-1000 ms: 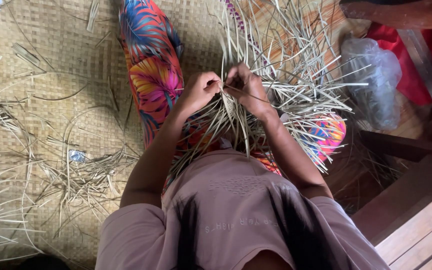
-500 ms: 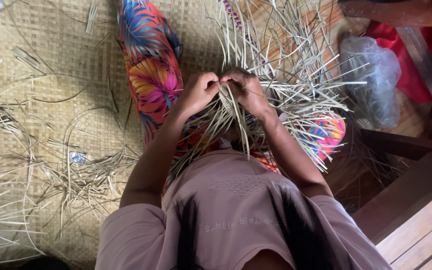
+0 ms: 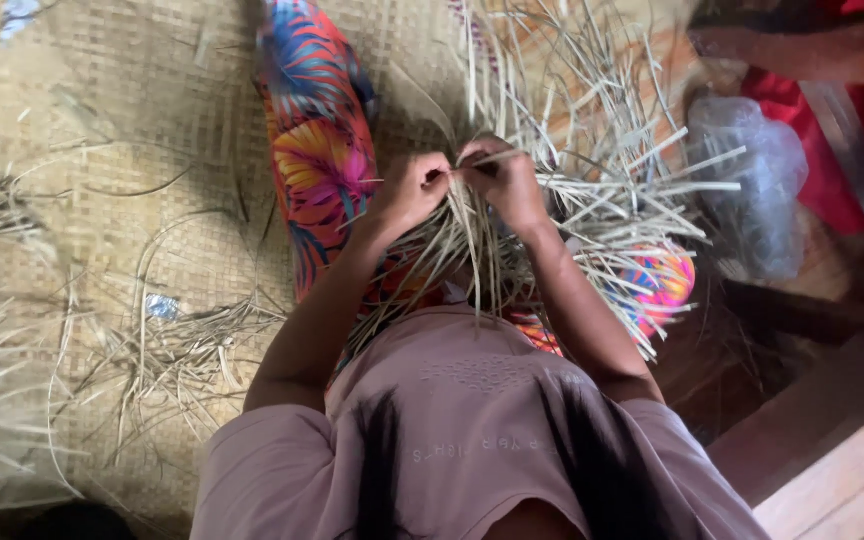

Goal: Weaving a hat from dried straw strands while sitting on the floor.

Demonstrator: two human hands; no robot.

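The left hand (image 3: 410, 190) is closed in a pinch on a few thin strips (image 3: 472, 235), knuckles up, and the right hand (image 3: 504, 180) sits right against it, fingers curled round the same bunch; the fingertips of both meet at one spot over the lap. Neither hand is spread, both are gripping.

The strips are pale, flat and dry, and they fan out from under the hands in every direction: a thick spray runs up and to the right, and a narrower sheaf hangs down toward the person's mauve shirt (image 3: 472, 430). The bulk of the bundle lies just beyond and to the right of the right hand, resting across the bright flowered trousers (image 3: 317, 150).

From where I stand the weaving looks early or mid-way at best. I can't make out any finished woven patch under the hands; it is hidden by fingers and loose ends. Most of the strips are unworked, sticking out free at their tips.

More loose strips lie scattered on the woven mat (image 3: 102, 100) to the left, in a tangled heap (image 3: 182, 350) well apart from the hands. A clear plastic bag (image 3: 752, 170) sits off to the right, near a red cloth (image 3: 852, 130) and dark wooden boards (image 3: 832, 450).
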